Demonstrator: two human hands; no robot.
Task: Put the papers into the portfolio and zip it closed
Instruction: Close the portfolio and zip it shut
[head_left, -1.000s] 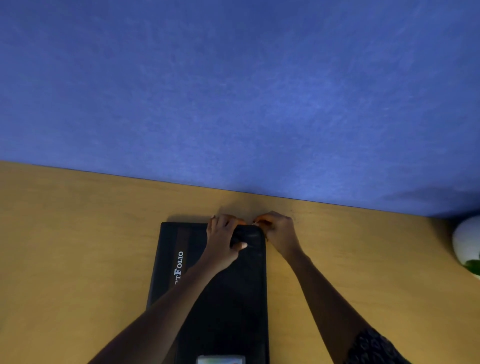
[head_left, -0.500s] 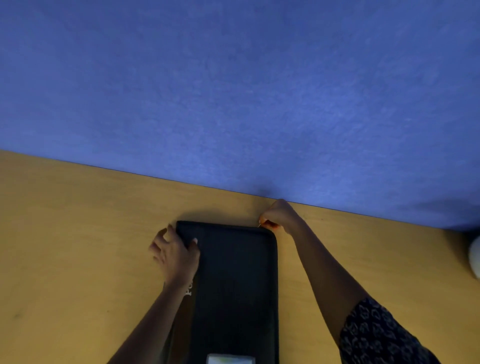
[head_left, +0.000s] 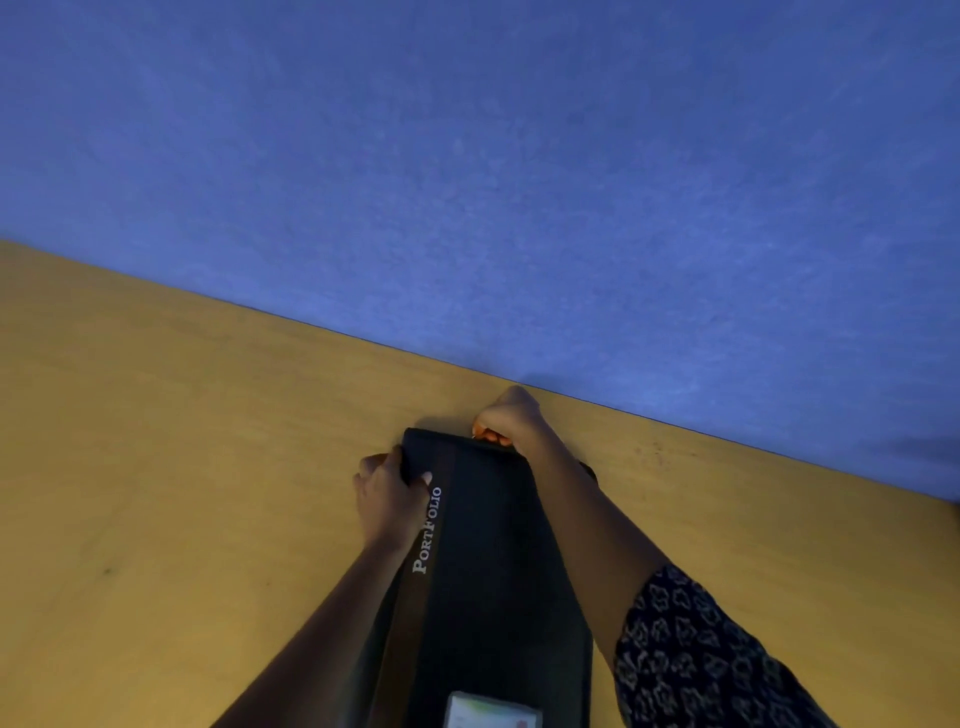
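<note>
I'm judging papers already inside: the portfolio (head_left: 483, 561) is lying closed on the table (head_left: 182, 467). My left hand (head_left: 389, 499) is gripping its far corner; right hand (head_left: 506, 421) is pinching, probably the zip pull, finishing the far edge.

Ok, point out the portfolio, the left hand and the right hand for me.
portfolio (head_left: 493, 561): head view, middle of the black cover.
left hand (head_left: 387, 496): head view, back of the hand.
right hand (head_left: 511, 418): head view, knuckles at the far edge.
</note>
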